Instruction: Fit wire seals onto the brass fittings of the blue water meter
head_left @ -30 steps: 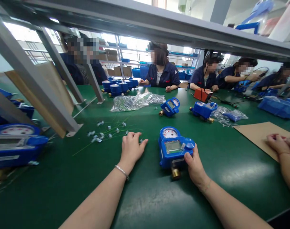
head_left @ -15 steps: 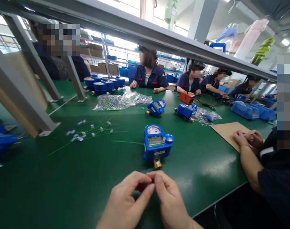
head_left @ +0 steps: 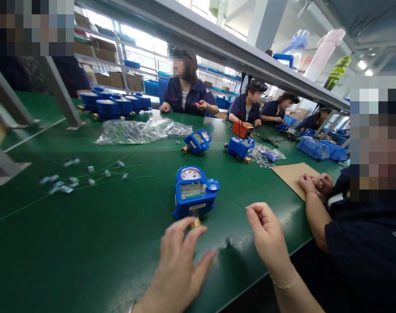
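Note:
A blue water meter point(head_left: 194, 191) with a round dial and a small display lies on the green table point(head_left: 87, 243) just in front of me. Its brass fitting point(head_left: 195, 223) points toward me. My left hand point(head_left: 180, 265) reaches to that fitting with its fingers apart, the fingertips at or on the brass. My right hand point(head_left: 266, 234) hovers to the right of the meter, thumb and fingers pinched together. Whatever it pinches is too small to make out.
Small white seals and thin green wires point(head_left: 70, 178) are scattered at left, clear plastic bags point(head_left: 135, 130) behind them. Two more meters point(head_left: 198, 141) point(head_left: 239, 147), an orange device point(head_left: 241, 128) and cardboard point(head_left: 292, 174) lie further off. A co-worker's hands point(head_left: 315, 182) rest at right. Other people sit opposite.
My hands were pinched together over something tiny below the meter. They have parted: the left went to the brass fitting, the right drew away rightward. The view has swung to the right.

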Action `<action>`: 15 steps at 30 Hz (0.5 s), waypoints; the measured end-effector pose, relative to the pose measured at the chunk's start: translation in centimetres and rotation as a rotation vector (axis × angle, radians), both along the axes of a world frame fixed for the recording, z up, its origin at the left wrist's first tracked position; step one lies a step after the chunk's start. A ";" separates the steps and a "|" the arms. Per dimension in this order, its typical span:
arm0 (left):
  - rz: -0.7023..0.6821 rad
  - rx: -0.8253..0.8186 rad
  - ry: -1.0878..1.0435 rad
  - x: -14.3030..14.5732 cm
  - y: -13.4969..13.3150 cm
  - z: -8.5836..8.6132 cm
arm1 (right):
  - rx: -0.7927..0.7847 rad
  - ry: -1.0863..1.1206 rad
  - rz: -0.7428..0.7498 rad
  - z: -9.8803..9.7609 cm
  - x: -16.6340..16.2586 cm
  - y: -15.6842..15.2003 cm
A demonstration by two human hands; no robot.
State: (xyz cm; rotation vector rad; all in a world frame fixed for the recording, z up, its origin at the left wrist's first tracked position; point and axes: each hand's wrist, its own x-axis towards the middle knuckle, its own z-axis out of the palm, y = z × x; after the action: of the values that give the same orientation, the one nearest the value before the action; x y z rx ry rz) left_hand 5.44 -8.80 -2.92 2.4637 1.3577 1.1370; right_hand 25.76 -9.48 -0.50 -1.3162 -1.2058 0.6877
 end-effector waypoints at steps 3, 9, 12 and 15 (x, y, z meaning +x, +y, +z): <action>0.241 0.301 -0.013 0.4 3.6 -0.2 | 0.042 -0.463 0.001 -0.1 1.1 0.9; 0.163 0.245 0.045 0.2 6.7 -0.8 | 0.218 -0.896 0.031 -1.1 0.6 3.5; 0.142 0.215 0.058 -0.1 6.7 -1.0 | 0.264 -1.012 0.046 -1.4 -0.1 4.4; 0.126 0.207 0.052 -0.3 6.8 -1.0 | 0.264 -1.081 0.060 -1.5 -0.6 4.8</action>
State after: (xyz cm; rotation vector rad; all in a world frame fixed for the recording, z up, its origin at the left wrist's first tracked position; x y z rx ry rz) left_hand 5.12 -2.05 -3.89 2.5969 1.4987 1.3108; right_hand 25.18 -4.66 -1.95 -1.4451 -2.0992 -0.2332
